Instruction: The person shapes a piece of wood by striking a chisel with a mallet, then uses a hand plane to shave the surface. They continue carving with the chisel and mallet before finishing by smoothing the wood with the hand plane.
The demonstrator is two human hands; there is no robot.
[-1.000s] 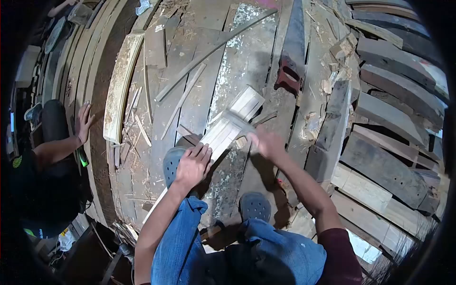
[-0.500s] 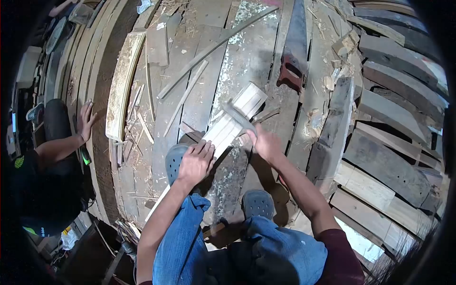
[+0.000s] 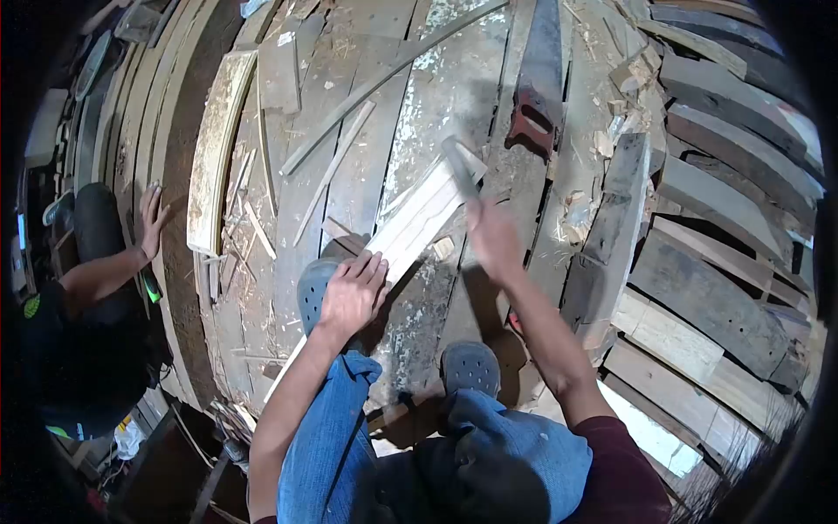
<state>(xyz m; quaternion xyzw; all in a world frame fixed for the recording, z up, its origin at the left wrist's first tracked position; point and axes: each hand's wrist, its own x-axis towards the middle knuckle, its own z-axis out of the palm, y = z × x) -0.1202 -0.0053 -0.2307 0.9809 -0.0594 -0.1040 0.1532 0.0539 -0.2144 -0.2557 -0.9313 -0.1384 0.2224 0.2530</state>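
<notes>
Lying slantwise between my feet is a pale wooden board [image 3: 417,229], its far end cut at an angle. My left hand [image 3: 352,295] presses down on it, fingers wrapped over its upper face near the left clog [image 3: 315,293]. A short grey chopping blade [image 3: 460,164] is gripped in my right hand [image 3: 496,237], blurred by motion, and overlaps the board's far end in this view. A small wood chip [image 3: 443,247] lies just right of the board.
A red-handled handsaw [image 3: 531,127] lies ahead on the plank floor [image 3: 471,79]. Thin strips and shavings are scattered at the left, beside a rough board [image 3: 220,157]. Stacked timber [image 3: 711,293] lines the right side. Another person's hand [image 3: 152,220] rests on a thick beam at the left.
My right hand has moved up and slightly right with the blade, which now points more away from me. A loose chip shows beside the board. My left hand stays on the board.
</notes>
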